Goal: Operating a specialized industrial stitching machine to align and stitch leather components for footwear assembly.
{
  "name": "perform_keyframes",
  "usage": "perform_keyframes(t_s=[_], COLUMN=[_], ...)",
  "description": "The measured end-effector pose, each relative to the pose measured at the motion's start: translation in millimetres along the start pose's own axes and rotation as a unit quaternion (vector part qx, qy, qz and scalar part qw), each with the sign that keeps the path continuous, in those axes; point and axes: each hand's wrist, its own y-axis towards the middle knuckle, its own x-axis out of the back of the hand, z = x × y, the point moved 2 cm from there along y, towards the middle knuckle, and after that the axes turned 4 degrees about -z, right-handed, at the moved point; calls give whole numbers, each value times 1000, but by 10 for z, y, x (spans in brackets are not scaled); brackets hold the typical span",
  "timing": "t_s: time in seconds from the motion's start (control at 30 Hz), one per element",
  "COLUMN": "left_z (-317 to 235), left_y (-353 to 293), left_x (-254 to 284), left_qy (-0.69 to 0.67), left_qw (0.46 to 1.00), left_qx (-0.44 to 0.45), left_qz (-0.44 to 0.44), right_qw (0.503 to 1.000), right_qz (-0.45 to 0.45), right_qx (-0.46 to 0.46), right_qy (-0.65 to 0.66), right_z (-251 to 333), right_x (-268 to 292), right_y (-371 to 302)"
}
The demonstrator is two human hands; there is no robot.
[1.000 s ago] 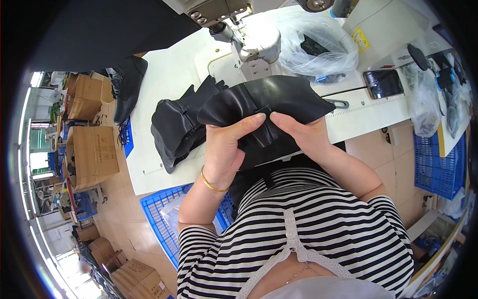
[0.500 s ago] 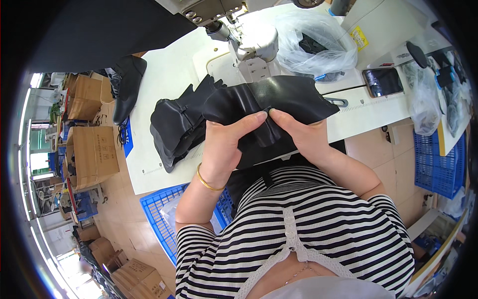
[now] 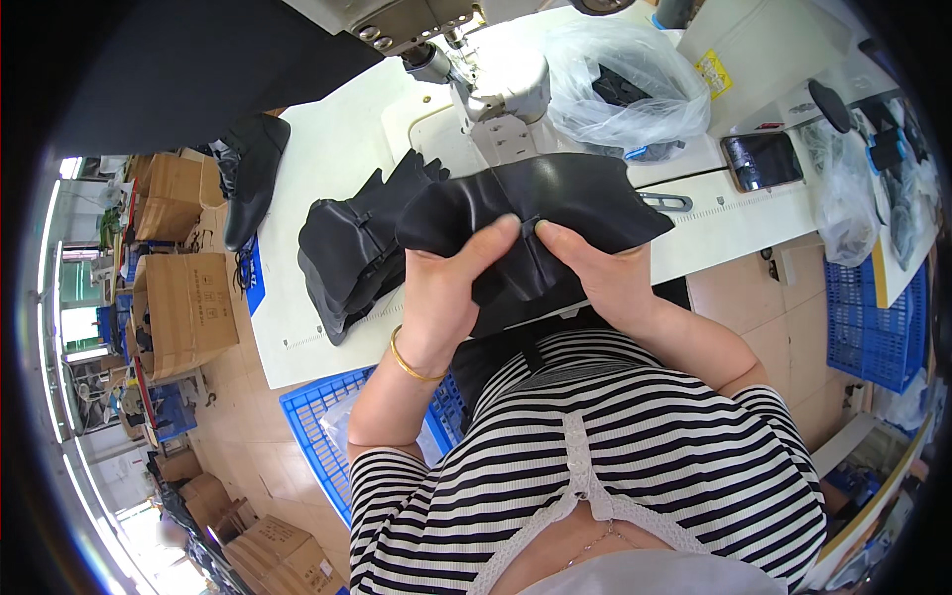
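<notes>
Between my two hands is a black leather shoe upper piece, held above the table's front edge with a seam down its middle. My left hand grips its left half, thumb pressed on top beside the seam. On the right half, my right hand has its thumb close to a small dark tab at the seam. The other fingers of both hands are hidden underneath. A stack of similar black leather pieces lies just left of the held one. Beyond it stands a sewing machine.
A black boot stands at the table's left edge. Clear plastic bags, a phone and scissors-like metal handles lie to the right. Blue baskets and cardboard boxes are around the table.
The leather piece has bent and flattened differently around the seam, its left part shifting slightly left. My left thumb has moved a little left, opening a gap between the thumbs.
</notes>
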Motion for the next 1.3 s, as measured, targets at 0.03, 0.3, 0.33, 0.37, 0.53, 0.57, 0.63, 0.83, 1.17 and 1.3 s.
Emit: perform_keyframes(t_s=[0.03,0.3,0.33,0.37,0.53,0.57,0.63,0.83,1.17,1.3], left_z=[-10,-60,-57,-47,-35,-32,-34,-87,-386,-469], left_y=[2,3,9,7,-16,-24,-34,-14,303,440], left_x=[-2,-39,-36,-34,-38,-40,-44,-55,15,-26], left_qy=[-37,37,60,60,77,78,77,52,10,-20], left_qw=[998,999,997,997,996,996,995,998,999,999], left_qx=[35,-5,-13,-12,-45,-45,-65,-42,-1,-3], left_qz=[-21,35,45,45,14,14,7,4,43,42], right_qw=[1000,1000,1000,1000,1000,1000,1000,999,996,997], right_qz=[-3,-10,-7,-3,1,2,6,-18,-67,-78], right_qx=[1,17,14,11,16,18,13,15,-46,-15], right_qy=[-2,-12,-9,-7,-6,-2,-6,23,30,20], right_z=[12,14,19,16,-13,-14,4,28,245,339], right_x=[8,14,14,16,14,10,5,-38,31,-66], right_y=[15,1,-3,-7,-18,-20,-24,-18,359,527])
